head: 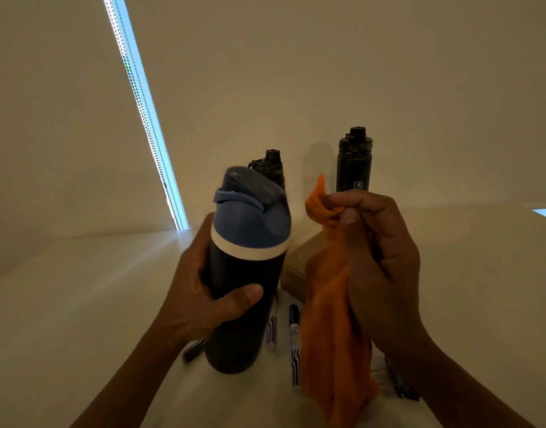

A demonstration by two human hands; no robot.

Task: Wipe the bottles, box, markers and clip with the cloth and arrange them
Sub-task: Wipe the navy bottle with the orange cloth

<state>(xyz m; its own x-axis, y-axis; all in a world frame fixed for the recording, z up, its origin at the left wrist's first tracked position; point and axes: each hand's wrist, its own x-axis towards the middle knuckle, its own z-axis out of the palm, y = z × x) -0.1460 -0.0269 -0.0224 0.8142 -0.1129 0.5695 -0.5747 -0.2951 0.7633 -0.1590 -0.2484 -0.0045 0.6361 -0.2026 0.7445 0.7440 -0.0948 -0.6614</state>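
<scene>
My left hand (203,291) grips a dark bottle with a blue lid (244,273) around its middle, held upright above the white table. My right hand (380,257) holds an orange cloth (330,335) that hangs down beside the bottle without touching it. Two black bottles stand at the back by the wall, one (273,168) partly hidden behind the blue lid, the other (354,162) to the right. A tan box (296,267) lies behind the cloth. Markers lie on the table: one (295,344) by the cloth, another (271,330) and a third (194,350) partly hidden by the bottle. A black clip (401,387) shows under my right wrist.
The white table (80,304) meets a pale wall at the back. A bright window strip with a bead cord (142,112) runs down the wall on the left.
</scene>
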